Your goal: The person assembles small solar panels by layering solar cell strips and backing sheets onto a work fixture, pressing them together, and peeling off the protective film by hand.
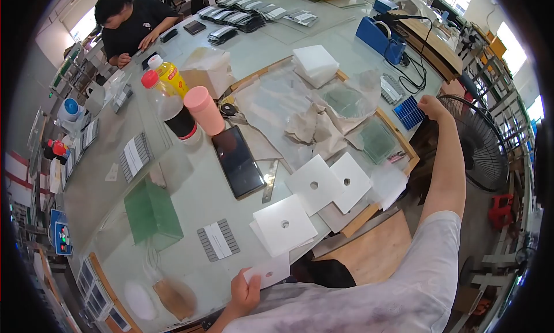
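My left hand [245,292] pinches a white square sheet with a small hole [276,270] at the table's front edge. Stretched out to the right, my right hand [433,107] has its fingers closed on the edge of a small blue solar panel [409,112]. Just beyond my left hand lie white square sheets with a centre hole [284,223], and more such sheets [314,184] overlap behind them. A grey striped panel with a white label [218,240] lies left of these sheets.
A black phone [238,161], a pink cup [204,110] and two bottles [173,111] stand or lie mid-table. A green block [152,213] is at the left. A fan [476,142] stands right of my right arm. Another person [135,24] sits across the table.
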Tool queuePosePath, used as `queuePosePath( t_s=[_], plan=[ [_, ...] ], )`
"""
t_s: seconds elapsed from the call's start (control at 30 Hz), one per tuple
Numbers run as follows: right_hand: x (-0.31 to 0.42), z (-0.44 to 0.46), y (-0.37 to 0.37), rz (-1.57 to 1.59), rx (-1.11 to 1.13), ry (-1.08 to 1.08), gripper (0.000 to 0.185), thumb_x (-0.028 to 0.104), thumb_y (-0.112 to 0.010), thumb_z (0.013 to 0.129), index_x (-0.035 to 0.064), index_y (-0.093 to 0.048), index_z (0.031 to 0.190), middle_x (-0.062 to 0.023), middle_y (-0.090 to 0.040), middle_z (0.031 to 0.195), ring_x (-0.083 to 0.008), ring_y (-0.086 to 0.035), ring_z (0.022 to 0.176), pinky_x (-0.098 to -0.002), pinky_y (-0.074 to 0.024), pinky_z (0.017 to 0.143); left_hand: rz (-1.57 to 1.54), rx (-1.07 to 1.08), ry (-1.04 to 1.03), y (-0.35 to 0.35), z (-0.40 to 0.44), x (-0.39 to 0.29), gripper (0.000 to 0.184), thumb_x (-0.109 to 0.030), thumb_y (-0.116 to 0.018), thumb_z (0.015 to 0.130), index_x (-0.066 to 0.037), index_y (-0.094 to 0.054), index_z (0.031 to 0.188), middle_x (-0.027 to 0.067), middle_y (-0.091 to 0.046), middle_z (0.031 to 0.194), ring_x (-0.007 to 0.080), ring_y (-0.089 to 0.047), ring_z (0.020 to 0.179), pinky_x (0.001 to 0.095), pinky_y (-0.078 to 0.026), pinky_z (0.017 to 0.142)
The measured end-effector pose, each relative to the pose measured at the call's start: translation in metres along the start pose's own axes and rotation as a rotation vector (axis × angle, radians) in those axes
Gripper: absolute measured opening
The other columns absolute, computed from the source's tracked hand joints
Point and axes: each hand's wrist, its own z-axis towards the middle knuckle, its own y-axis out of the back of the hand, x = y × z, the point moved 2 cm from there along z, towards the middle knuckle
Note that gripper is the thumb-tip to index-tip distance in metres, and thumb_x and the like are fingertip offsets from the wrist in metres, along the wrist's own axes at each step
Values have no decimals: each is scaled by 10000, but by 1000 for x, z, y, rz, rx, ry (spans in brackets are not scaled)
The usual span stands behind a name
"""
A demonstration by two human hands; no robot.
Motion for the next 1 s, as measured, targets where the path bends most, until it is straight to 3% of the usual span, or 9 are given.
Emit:
queuePosePath(
  t_s=[0.13,0.43,0.67,0.77,0.8,0.83,0.87,0.93,1.0],
  plan=[
    [-21,27,-15,-202,-147,228,231,205,-570,806,-9,-554,890,-127,-589,791,-235,-564,748,-334,-456,660,10,-4,-23,0,0,0,192,-135,-495,867,39,-534,936,159,-597,714,273,-591,607,329,-459,579],
    [-28,29,-28,-153,-370,193,200,170,-525,841,-11,-550,921,-198,-600,903,-337,-571,881,-375,-445,756,7,-13,-19,-3,1,-1,204,-150,-483,877,39,-530,937,147,-596,709,233,-581,592,322,-455,574],
    [38,-44,4,355,-760,475,186,170,-532,855,-1,-548,927,-148,-600,851,-254,-598,810,-309,-449,735,-16,-47,-39,-4,5,-3,172,-108,-479,866,42,-530,934,153,-592,684,240,-581,575,314,-456,555],
    [84,-108,-7,568,-685,492,192,187,-552,867,1,-568,908,-45,-568,787,-98,-525,741,-239,-427,699,-97,-78,-139,-6,5,3,155,-78,-494,856,45,-532,941,154,-597,696,284,-578,582,353,-461,549],
    [97,-128,-19,669,-635,537,196,189,-553,873,-4,-571,902,-14,-556,789,-77,-504,739,-215,-412,683,106,-99,-411,-9,1,18,160,-70,-514,846,51,-525,950,167,-597,723,336,-571,615,391,-457,549],
    [108,-147,-31,637,-564,574,193,183,-555,879,-8,-571,900,5,-547,790,-67,-496,748,-196,-396,673,-56,-67,-149,-11,-1,19,174,-71,-533,840,57,-511,957,190,-577,727,380,-547,633,420,-438,538],
    [128,-176,-42,651,-513,653,169,157,-546,887,-8,-567,913,-3,-549,817,-72,-491,755,-195,-393,690,121,-178,-443,-11,-2,17,180,-83,-525,852,56,-504,964,199,-556,703,404,-526,625,432,-417,529],
    [151,-210,-75,764,-360,748,76,65,-526,884,-10,-535,883,-34,-548,887,-97,-497,792,-220,-402,742,-169,-95,-124,-7,0,12,136,-101,-529,860,20,-474,885,216,-515,681,419,-504,634,447,-373,517],
    [182,-250,-99,609,-351,973,39,-14,-523,846,-15,-500,815,-88,-559,880,-170,-528,812,-264,-408,776,-144,-111,-270,-10,-2,16,128,-102,-517,868,7,-497,931,190,-547,736,380,-531,665,396,-414,564]
  ],
)
